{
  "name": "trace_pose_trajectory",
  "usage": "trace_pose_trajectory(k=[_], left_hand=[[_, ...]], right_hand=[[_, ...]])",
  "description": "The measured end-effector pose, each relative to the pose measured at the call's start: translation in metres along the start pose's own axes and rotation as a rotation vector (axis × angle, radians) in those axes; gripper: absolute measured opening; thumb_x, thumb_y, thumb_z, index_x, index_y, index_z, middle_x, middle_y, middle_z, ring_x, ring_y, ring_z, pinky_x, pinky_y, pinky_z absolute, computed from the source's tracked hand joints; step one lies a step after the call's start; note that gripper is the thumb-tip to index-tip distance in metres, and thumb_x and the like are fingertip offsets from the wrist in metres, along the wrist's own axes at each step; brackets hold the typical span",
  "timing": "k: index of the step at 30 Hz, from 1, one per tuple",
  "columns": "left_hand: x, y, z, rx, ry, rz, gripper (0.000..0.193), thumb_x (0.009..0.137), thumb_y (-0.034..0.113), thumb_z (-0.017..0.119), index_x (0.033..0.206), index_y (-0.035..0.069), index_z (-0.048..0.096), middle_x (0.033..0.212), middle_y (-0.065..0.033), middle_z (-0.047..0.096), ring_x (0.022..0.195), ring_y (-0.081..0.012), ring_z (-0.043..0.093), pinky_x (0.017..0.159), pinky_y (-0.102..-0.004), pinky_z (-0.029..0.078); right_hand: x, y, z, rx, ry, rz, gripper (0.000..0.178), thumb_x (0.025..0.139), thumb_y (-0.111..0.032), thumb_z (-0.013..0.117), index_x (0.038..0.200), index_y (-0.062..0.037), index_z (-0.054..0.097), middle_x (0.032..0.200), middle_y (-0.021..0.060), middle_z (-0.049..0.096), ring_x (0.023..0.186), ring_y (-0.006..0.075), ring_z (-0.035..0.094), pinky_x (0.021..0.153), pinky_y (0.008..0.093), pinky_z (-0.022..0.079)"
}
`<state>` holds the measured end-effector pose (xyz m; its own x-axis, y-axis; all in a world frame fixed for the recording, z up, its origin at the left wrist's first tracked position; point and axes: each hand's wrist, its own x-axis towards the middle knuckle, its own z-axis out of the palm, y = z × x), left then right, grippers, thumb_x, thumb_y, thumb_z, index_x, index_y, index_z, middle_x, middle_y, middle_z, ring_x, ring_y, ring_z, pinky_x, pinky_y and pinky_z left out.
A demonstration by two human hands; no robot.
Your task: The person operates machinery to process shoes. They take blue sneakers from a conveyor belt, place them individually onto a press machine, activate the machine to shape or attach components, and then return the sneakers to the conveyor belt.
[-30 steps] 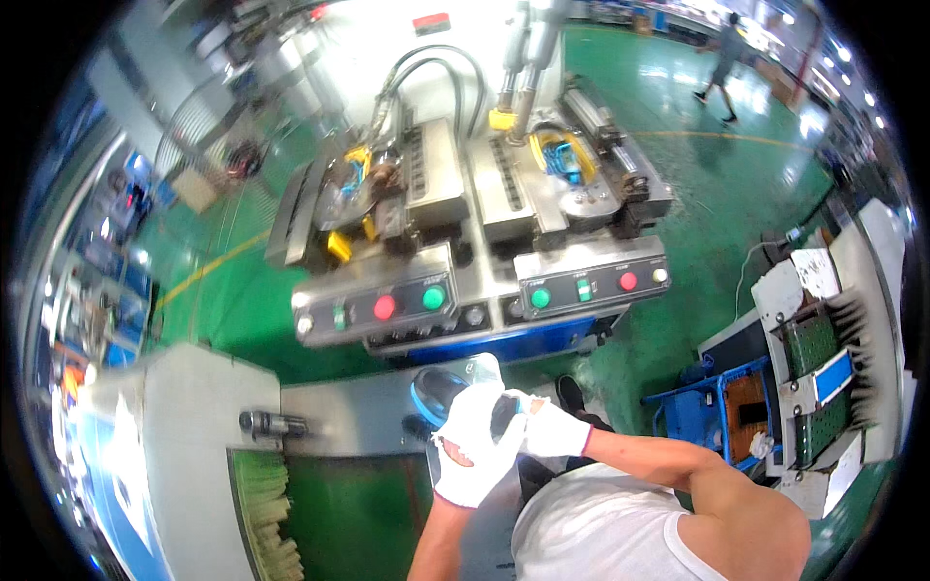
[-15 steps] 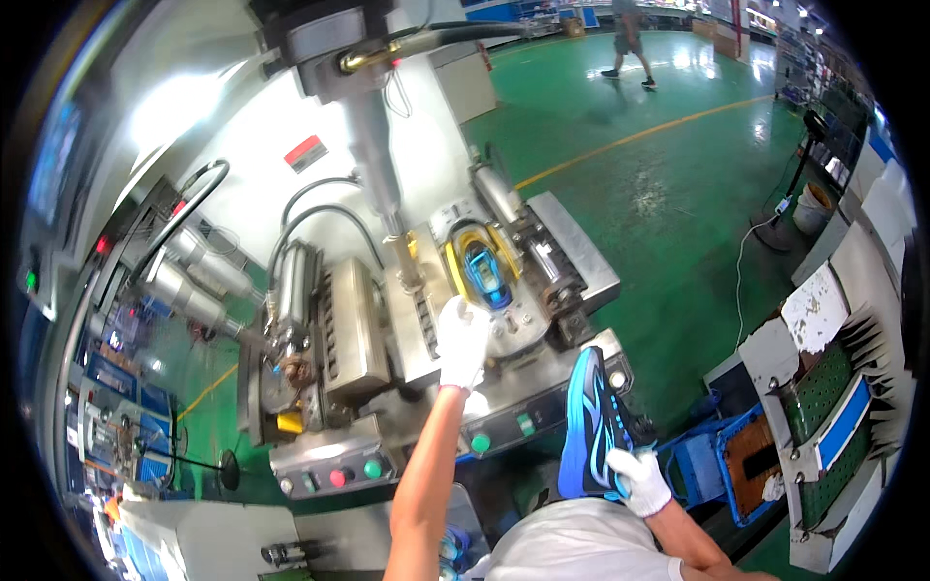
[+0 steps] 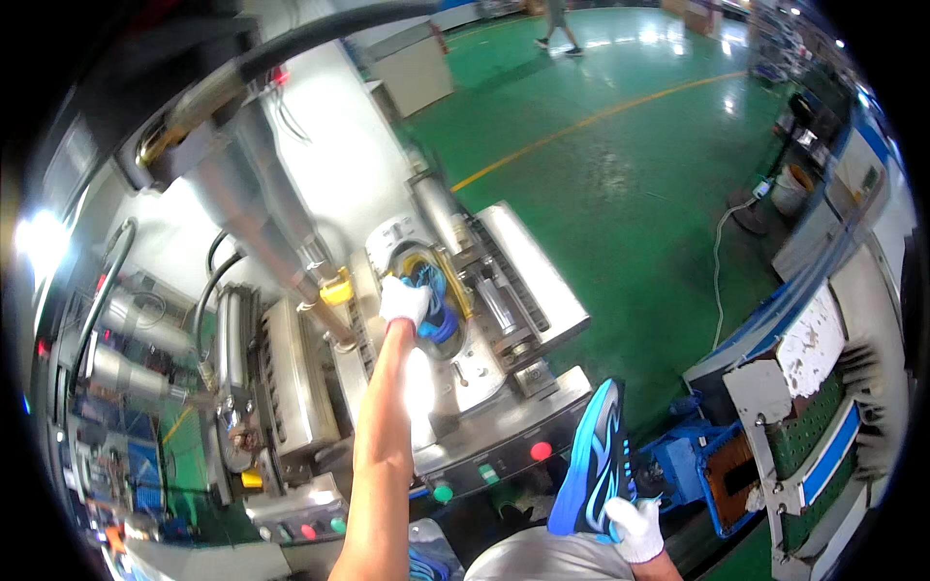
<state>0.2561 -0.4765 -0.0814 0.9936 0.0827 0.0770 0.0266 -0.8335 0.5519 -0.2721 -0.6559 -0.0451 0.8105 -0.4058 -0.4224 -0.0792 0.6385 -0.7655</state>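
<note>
In white gloves, my left hand reaches far forward and closes on a blue sneaker sitting in the yellow-edged cradle of a metal press. The glove hides part of that shoe, and its fingertips are hard to see. Low on the right, near my body, my right hand grips a second blue and black sneaker by its lower end. This shoe stands nearly upright, toe up, with light-blue lines along its side.
A slanted press cylinder hangs left of the cradle. Green and red buttons line the machine's front. To the right are a blue crate and a machine with dark bristles. A person walks in the far background.
My left hand has moved from beside the cradle onto the sneaker in it, which now looks tilted. My right hand keeps its sneaker. The press has shifted leftward in view.
</note>
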Motion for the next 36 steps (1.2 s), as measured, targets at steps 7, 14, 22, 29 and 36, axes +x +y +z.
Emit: trace_pose_trajectory(k=[7,14,22,29,36], left_hand=[[-0.144,0.002,-0.146,-0.345,0.074,0.093,0.062,0.078,0.027,0.081,0.126,-0.003,0.056,0.112,-0.0188,0.07,0.105,-0.0261,0.068,0.094,-0.037,0.054],[-0.365,-0.132,-0.25,-0.482,0.008,-0.062,0.072,0.076,0.011,0.085,0.139,0.002,0.05,0.122,-0.0147,0.067,0.113,-0.022,0.065,0.1,-0.0381,0.052],[-0.625,-0.269,-0.261,-0.263,0.201,-0.79,0.068,0.082,0.011,0.083,0.139,-0.003,0.049,0.127,-0.0216,0.063,0.116,-0.0305,0.062,0.102,-0.0422,0.051],[-0.731,-0.328,-0.19,0.158,0.526,-1.341,0.074,0.078,0.026,0.088,0.136,-0.002,0.051,0.121,-0.0241,0.068,0.106,-0.0382,0.069,0.092,-0.0478,0.057],[-0.742,-0.364,-0.071,0.882,0.424,-0.75,0.056,0.086,0.029,0.083,0.127,-0.001,0.059,0.101,-0.0123,0.07,0.088,-0.0264,0.067,0.08,-0.0411,0.057]], right_hand=[[0.045,0.002,0.04,-0.467,-0.033,-0.29,0.035,0.084,-0.006,0.075,0.117,0.0023,0.07,0.121,0.017,0.069,0.106,0.0281,0.066,0.095,0.0419,0.052],[0.229,-0.034,0.234,-0.247,-0.574,-0.012,0.022,0.088,-0.011,0.078,0.107,0.0005,0.075,0.092,0.0038,0.074,0.076,0.0141,0.067,0.071,0.0304,0.057],[0.461,0.095,0.313,-1.693,0.038,-0.814,0.045,0.083,-0.04,0.067,0.103,-0.0003,0.076,0.113,0.026,0.073,0.107,0.0407,0.071,0.094,0.0466,0.057],[0.44,0.064,0.311,-1.745,-0.221,-0.696,0.068,0.088,-0.062,0.063,0.105,0.0041,0.073,0.116,0.029,0.07,0.109,0.0409,0.069,0.096,0.0465,0.055],[0.429,0.107,0.351,-1.72,-0.23,-0.718,0.045,0.084,-0.037,0.063,0.102,0.0022,0.074,0.115,0.0304,0.07,0.106,0.0434,0.07,0.096,0.0473,0.055]])
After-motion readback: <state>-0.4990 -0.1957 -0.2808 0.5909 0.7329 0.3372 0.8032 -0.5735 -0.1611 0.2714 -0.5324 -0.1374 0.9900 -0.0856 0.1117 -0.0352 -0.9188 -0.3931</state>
